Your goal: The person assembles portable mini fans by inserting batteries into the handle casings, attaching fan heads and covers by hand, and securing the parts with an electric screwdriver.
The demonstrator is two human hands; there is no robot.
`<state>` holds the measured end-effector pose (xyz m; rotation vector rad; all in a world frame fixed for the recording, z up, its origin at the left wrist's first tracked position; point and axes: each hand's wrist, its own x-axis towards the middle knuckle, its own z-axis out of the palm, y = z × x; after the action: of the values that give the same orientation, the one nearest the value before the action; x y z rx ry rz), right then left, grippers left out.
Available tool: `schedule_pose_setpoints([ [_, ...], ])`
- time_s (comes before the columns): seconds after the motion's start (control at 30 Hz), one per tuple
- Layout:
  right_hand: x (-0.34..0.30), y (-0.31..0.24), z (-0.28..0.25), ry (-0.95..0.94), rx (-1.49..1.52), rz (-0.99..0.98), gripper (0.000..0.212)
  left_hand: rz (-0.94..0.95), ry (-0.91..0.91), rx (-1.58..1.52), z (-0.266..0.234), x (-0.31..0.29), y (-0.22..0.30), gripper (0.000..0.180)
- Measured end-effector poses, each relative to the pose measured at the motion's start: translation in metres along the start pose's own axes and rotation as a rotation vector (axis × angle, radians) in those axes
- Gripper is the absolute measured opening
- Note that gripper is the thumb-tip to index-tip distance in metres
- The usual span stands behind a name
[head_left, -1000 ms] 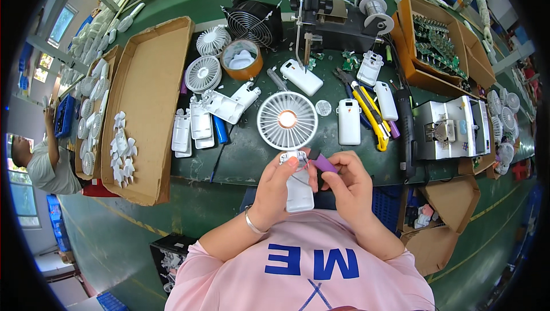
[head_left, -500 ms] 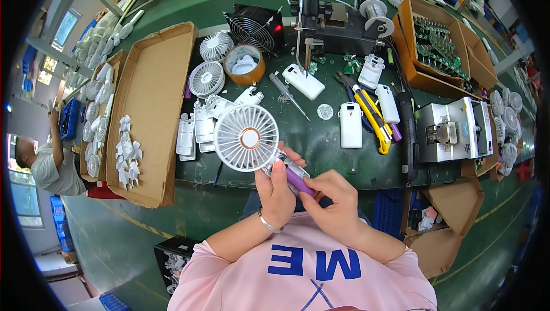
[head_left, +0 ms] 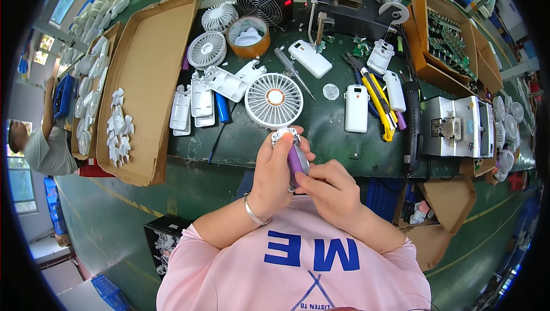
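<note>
My left hand (head_left: 270, 173) is closed around the handle of a white handheld fan. Its round grille head (head_left: 274, 100) with a copper-coloured ring points away from me. The handle housing is uncovered, and a purple cylindrical battery (head_left: 296, 159) lies in it under my left thumb. My right hand (head_left: 335, 193) pinches the lower end of the battery and handle; its fingertips are partly hidden. Left of the grille lie white handle shells (head_left: 228, 85) and a blue-handled screwdriver (head_left: 222, 107).
A cardboard tray (head_left: 146, 82) with white fan blades stands at left. A roll of tape (head_left: 248, 47), black cooling fan (head_left: 264, 2) and soldering stand (head_left: 341, 7) sit behind. To the right are a yellow cutter (head_left: 378, 105), white cases (head_left: 356, 110), a metal fixture (head_left: 452, 128) and a circuit-board box (head_left: 421, 53).
The fan has turned in my left hand so its handle points more straight toward me, with the head shifted right. My right hand has stayed at the battery's lower end. The blue-handled screwdriver now shows.
</note>
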<state>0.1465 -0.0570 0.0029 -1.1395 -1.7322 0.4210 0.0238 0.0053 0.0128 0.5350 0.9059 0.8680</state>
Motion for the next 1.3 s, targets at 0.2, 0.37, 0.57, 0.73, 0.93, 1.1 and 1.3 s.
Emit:
schedule_pose_setpoints([
  [0.2,0.009,-0.001,-0.018,-0.227,-0.067,0.024,0.032,-0.081,-0.036,-0.068,-0.006,-0.004,-0.004,0.031],
  [0.37,0.022,0.007,-0.027,-0.183,-0.034,-0.065,0.027,-0.235,-0.147,-0.162,-0.005,-0.004,0.002,0.03],
  [0.57,0.031,0.006,-0.021,-0.289,-0.104,-0.083,0.014,-0.27,-0.175,-0.145,-0.012,-0.004,0.0,0.031],
  [0.73,0.028,0.006,-0.012,-0.222,-0.137,0.021,0.015,-0.235,-0.191,-0.165,-0.011,-0.001,-0.005,0.032],
  [0.93,0.02,0.003,-0.002,-0.067,0.064,0.32,0.016,-0.061,-0.212,-0.067,-0.007,-0.002,-0.013,0.037],
  [1.1,0.022,0.007,-0.009,-0.083,0.214,0.504,0.013,0.026,-0.204,-0.072,-0.006,0.001,-0.018,0.038],
  [1.3,0.032,0.05,-0.033,0.23,-0.677,0.29,0.039,0.088,-0.194,-0.071,-0.014,0.008,-0.014,0.038],
])
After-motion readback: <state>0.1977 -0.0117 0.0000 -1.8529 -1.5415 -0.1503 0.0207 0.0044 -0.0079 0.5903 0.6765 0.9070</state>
